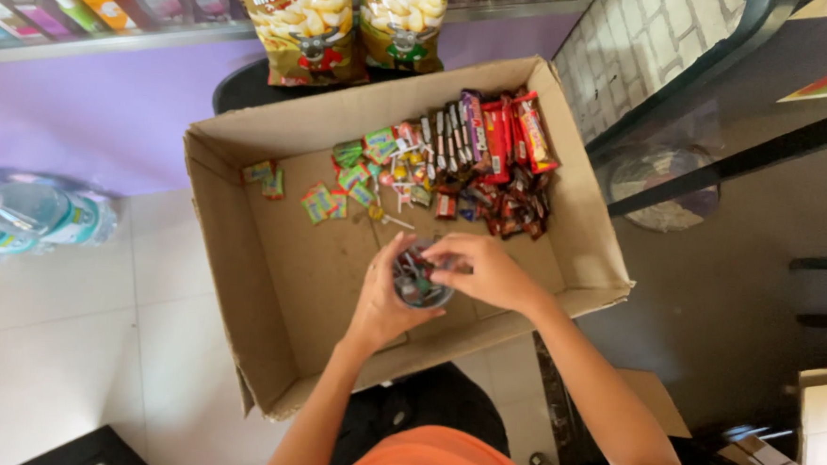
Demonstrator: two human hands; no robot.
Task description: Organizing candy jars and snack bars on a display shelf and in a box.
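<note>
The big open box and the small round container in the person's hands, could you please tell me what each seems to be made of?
The box looks like plain brown corrugated cardboard with a matt finish: folded flaps and creased, torn edges show. The small round container, held by the left hand and right hand, seems to be clear plastic or glass, since wrapped sweets show through it.

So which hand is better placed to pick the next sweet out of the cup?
Likely the right hand: its fingers are already over the cup, while the left hand wraps its side.

Two yellow-brown snack bags (344, 21) behind cardboard box (234, 242); red bars (508, 134) inside.
</note>
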